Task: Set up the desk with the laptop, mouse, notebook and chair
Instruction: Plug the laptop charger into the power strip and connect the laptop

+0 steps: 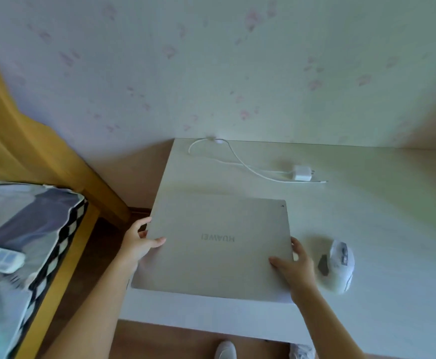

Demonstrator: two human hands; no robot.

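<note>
1. Both hands are on the closed laptop [211, 244], which lies flat on the white surface [367, 229] at its near-left corner, logo upside down to the camera.
2. The left hand [136, 244] grips the laptop's left edge: thumb on top of the lid, fingers curled round the side and under it.
3. The right hand [293, 265] clamps the laptop's right edge the same way, thumb lying across the lid, fingers wrapped over the side.
4. The laptop's left edge overhangs the surface a little, right where the left hand holds it.
5. Just beside the right hand, on its outer side, sits the white mouse [338, 265], resting on the surface and apart from the laptop.
6. It looks blurred, so its buttons are hard to read; a dark patch shows on the side nearest the hand.
7. Beyond the right hand, toward the wall, a white charger [301, 173] lies on the surface, its cable [227, 149] looping back to the far edge.
8. Out past the left hand stands a bed [63, 255] with a wooden frame and a patterned cover.
9. A white remote [0, 259] rests on that cover.
10. Below the surface's near edge, between the 2 forearms, a light shoe [226, 349] shows on the floor.
</note>
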